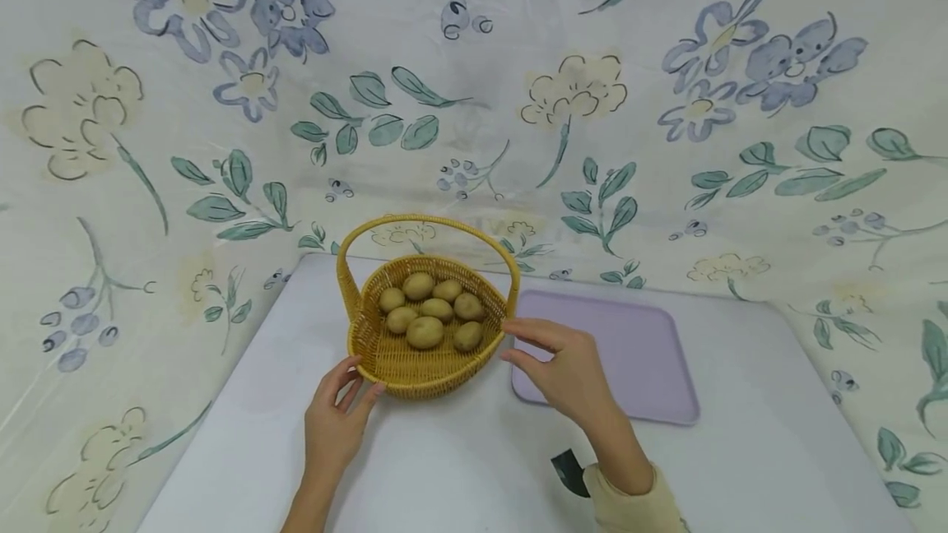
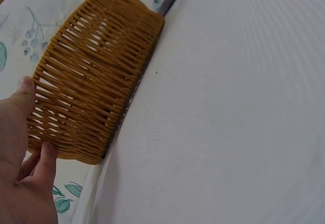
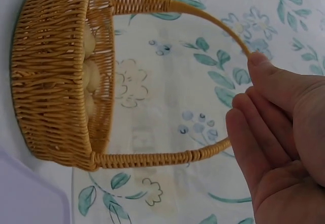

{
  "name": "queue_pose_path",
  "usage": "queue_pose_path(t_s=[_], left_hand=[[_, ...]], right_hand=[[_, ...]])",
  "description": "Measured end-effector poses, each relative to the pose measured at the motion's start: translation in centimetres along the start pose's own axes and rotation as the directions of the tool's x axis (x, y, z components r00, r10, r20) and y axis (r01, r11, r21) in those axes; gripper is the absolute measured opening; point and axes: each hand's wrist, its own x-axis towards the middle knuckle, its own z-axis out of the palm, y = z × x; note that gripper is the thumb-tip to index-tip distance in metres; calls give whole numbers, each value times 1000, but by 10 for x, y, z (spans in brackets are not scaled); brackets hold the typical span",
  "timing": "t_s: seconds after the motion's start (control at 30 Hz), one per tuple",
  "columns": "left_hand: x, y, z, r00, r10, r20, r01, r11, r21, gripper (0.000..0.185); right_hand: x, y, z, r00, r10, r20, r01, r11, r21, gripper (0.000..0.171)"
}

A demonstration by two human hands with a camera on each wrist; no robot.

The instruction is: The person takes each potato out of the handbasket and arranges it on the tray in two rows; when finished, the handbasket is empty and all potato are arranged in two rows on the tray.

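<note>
A woven yellow basket with an arched handle stands on the white table. Inside lie several brown oval fruits, like kiwis. My left hand rests against the basket's front left wall; in the left wrist view its thumb and a fingertip touch the weave of the basket. My right hand hovers just right of the basket with relaxed fingers and holds nothing. In the right wrist view this hand is close beside the handle.
A flat lilac tray lies on the table to the right of the basket, partly under my right hand. A floral cloth hangs behind and along both sides of the table.
</note>
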Motion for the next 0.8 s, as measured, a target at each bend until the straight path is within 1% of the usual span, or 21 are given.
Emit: queue_pose_path(t_s=[0.27, 0.43, 0.5, 0.67, 0.8], left_hand=[[-1, 5, 1, 1000, -19, -11, 20, 998, 55, 55], [0, 5, 1, 1000, -10, -10, 10, 999, 43, 56], [0, 4, 0, 1000, -5, -13, 5, 1000, 25, 56], [0, 2, 2, 1000, -2, -12, 2, 1000, 23, 56], [-1, 3, 2, 1000, -9, -8, 9, 999, 31, 56]], right_hand=[[18, -4, 13, 998, -14, 55, 14, 1000, 8, 31], [31, -8, 19, 994, -26, 102, 28, 999, -21, 31], [37, -9, 21, 992, -15, 122, 19, 999, -38, 32], [47, -9, 26, 986, 40, 164, -33, 998, -45, 34], [50, -7, 31, 983, 48, 176, -39, 998, -52, 34]])
